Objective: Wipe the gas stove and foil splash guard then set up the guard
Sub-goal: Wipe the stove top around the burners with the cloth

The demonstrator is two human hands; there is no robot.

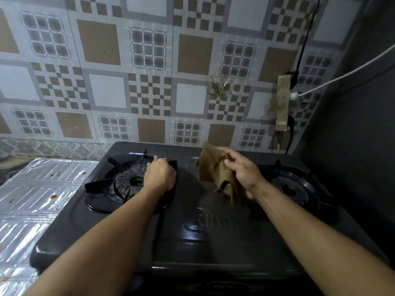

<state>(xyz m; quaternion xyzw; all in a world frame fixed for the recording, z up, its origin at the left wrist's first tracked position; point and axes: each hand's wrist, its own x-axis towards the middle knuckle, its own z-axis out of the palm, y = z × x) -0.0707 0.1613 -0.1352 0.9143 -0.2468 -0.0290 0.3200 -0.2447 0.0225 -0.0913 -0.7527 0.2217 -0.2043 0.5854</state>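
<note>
We judge that we are in the stove-wiping step, with the guard untouched. Our left hand (159, 174) is clenched over the right edge of the black cast-iron pan support (102, 184) on the left burner, fingers curled over one of its prongs, apparently to lift or steady it. Our right hand (242, 170) grasps a crumpled brown cloth (213, 169), which hangs bunched and blurred above the middle of the black two-burner gas stove (213, 242), between the burners; we cannot tell whether its lower tip touches the surface. The right burner with its own black support (299, 189) sits beside our right wrist. The crinkled silver foil splash guard (36, 199) lies flat on the desk just left of the stove, spotted with orange-brown stains, so it is not yet wiped or set up. Behind, a patterned brown-and-grey tiled wall (149, 60) carries a grimy power strip (282, 103) with cables. The next move, we think, calls for bringing the cloth down flat onto the stove top and pressing it around the left burner, while the left hand holds the support clear.
</note>
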